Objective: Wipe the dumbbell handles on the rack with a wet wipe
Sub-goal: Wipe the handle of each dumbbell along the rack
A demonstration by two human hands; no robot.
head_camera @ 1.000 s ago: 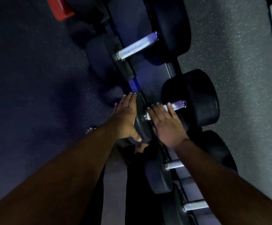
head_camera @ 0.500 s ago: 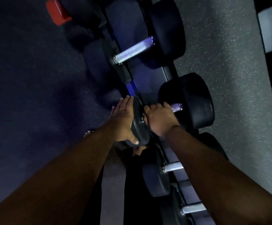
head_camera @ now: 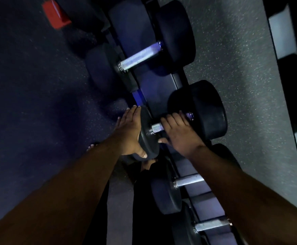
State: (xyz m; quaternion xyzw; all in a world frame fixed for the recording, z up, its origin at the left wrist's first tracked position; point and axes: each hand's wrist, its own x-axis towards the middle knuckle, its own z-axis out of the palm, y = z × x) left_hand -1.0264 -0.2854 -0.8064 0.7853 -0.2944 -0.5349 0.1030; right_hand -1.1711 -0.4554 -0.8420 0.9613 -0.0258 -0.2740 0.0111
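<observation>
The middle dumbbell (head_camera: 195, 119) lies across the rack (head_camera: 154, 89). The left hand (head_camera: 130, 133) lies flat with straight fingers against the outer face of its near plate (head_camera: 146, 135), thumb hooked under the plate's rim. The right hand (head_camera: 179, 133) curls over its handle (head_camera: 157, 128), covering most of it; no wipe shows, perhaps hidden under the palm. Another dumbbell (head_camera: 140, 55) sits beyond it on the rack, and two more handles (head_camera: 188, 180) lie nearer the person.

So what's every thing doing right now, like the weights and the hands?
Left hand: flat against the outer face of the near weight head, thumb hooked under its edge.
Right hand: fingers curled over the handle; no wipe can be seen.
Middle dumbbell: lying on the rack, handle mostly covered.
Far dumbbell handle: bare, untouched.
Two near dumbbell handles: bare, untouched.
Rack: holding all the dumbbells.
</observation>
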